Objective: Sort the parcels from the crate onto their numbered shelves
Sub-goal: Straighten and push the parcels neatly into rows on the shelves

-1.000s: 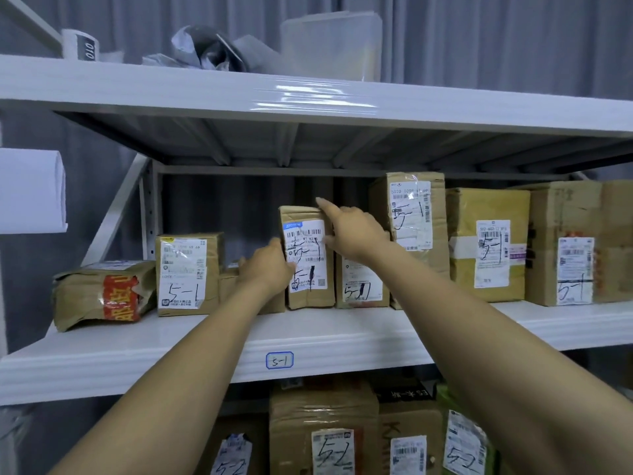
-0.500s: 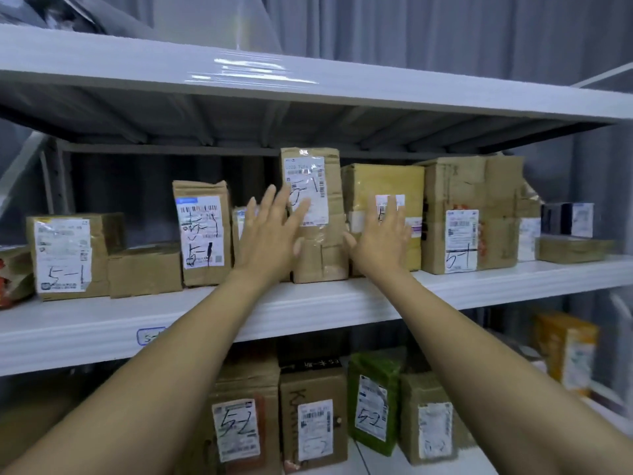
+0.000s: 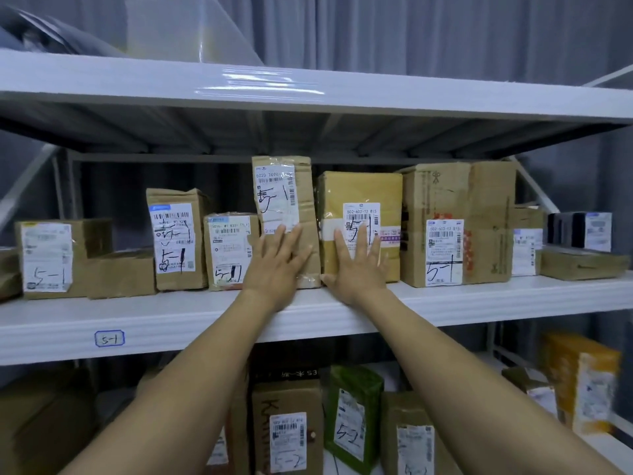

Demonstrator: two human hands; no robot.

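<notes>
At the shelf's front edge: two bare forearms cross the white lip of the middle shelf [image 3: 479, 303], whose hand-written tag [image 3: 109, 338] near its left end reads 5-1.
Left hand [image 3: 274, 265]: flat, fingers straight and spread, pressed on the lower front of the tall parcel [image 3: 287, 193]; it grips nothing.
Right hand [image 3: 356, 269]: also flat and spread, palm on the lower front of the taped parcel [image 3: 359, 190] just beside; nothing gripped.
Task's things: both parcels stand mid-shelf, side by side and about touching, each marked 5-1. The tall parcel leans slightly. The crate is out of view.
Step in hand: by my reading, squaring placed parcels back into the row, not fetching.
Next move: probably an even push until the fronts line up with their neighbours. It should go gently on the tall parcel, which looks easy to topple. After that, the crate again.
Rest of the row: smaller boxes [image 3: 174, 241] marked 5-1 toward the left end, a large carton [image 3: 455, 200] and low dark boxes [image 3: 579, 231] toward the right end.
Shelf below: parcels marked 5-2, among them a green parcel [image 3: 352, 416].
Shelf above and room: the upper shelf [image 3: 411, 101] carries pale wrapping, blurred; a grey curtain [image 3: 445, 36] hangs behind the rack.
</notes>
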